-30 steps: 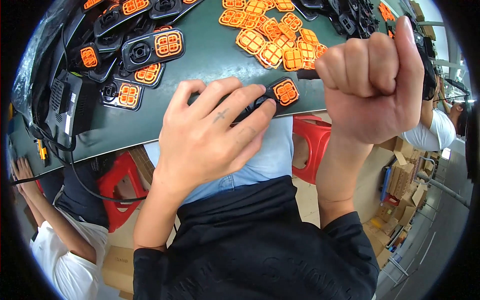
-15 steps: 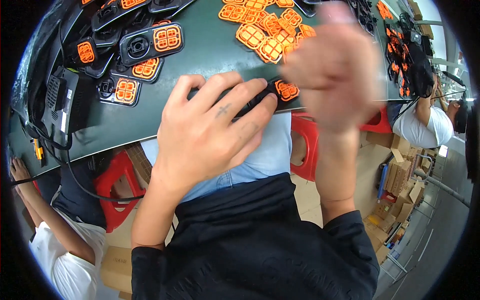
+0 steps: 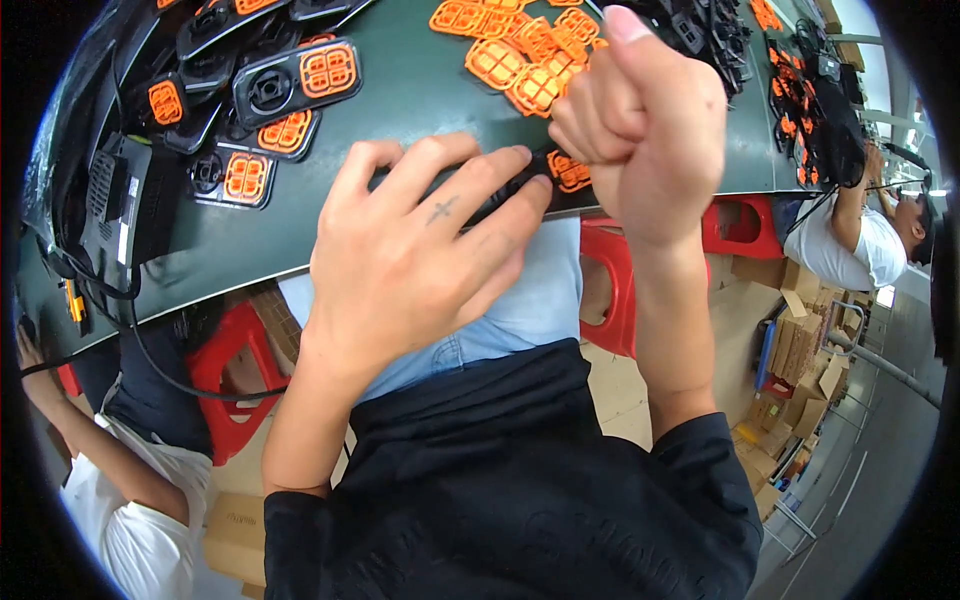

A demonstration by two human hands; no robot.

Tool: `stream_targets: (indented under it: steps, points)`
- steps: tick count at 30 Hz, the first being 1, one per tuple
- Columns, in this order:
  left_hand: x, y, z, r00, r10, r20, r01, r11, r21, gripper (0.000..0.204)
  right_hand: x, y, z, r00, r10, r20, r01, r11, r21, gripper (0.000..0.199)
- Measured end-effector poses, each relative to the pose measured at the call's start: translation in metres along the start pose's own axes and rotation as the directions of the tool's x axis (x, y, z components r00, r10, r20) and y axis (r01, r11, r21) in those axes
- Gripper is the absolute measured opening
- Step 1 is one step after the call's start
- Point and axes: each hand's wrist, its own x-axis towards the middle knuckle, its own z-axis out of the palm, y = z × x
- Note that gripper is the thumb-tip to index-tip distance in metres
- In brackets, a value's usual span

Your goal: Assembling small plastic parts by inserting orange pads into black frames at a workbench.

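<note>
At the table's front edge, my left hand (image 3: 410, 245) lies over a black plastic housing (image 3: 492, 205), its fingers bent and pressing on it. Much of that housing is hidden under the hand. An orange grid piece (image 3: 570, 172) shows at its right end. My right hand (image 3: 655, 140) is raised to the right of it, closed in a fist with the thumb up. Nothing shows in the fist. Beyond, a pile of loose orange grid pieces (image 3: 497, 64) lies on the green table (image 3: 400, 100).
Black housings with orange inserts (image 3: 298, 82) are heaped at the left, near a black box with cables (image 3: 135, 200). More black parts (image 3: 705, 40) lie at the far right. Red stools (image 3: 235, 385) stand below the table. Co-workers sit left and right; cardboard boxes (image 3: 795, 340) are stacked at right.
My right hand, blurred by motion before, now shows sharply as a fist slightly lower and farther left. My left hand stays over the housing.
</note>
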Motion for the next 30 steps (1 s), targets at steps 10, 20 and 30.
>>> stream_targets:
  steps: [10, 20, 30]
  points:
    - [-0.003, 0.002, 0.001, 1.000, -0.013, 0.002, 0.013, 1.000, 0.004, 0.032, 0.016, -0.038, -0.022, 0.941, -0.055, 0.334, 0.065, 0.998, -0.020, 0.054]
    - [0.001, -0.004, 0.002, 1.000, 0.006, -0.021, -0.006, 1.000, -0.010, 0.035, 0.020, 0.005, -0.015, 0.945, -0.033, 0.324, 0.153, 0.923, -0.353, 0.039]
    - [-0.007, -0.008, -0.001, 0.992, -0.036, -0.120, 0.022, 0.993, -0.115, 0.034, 0.028, -0.056, -0.091, 0.923, -0.381, -0.059, 0.370, 0.919, -0.137, 0.057]
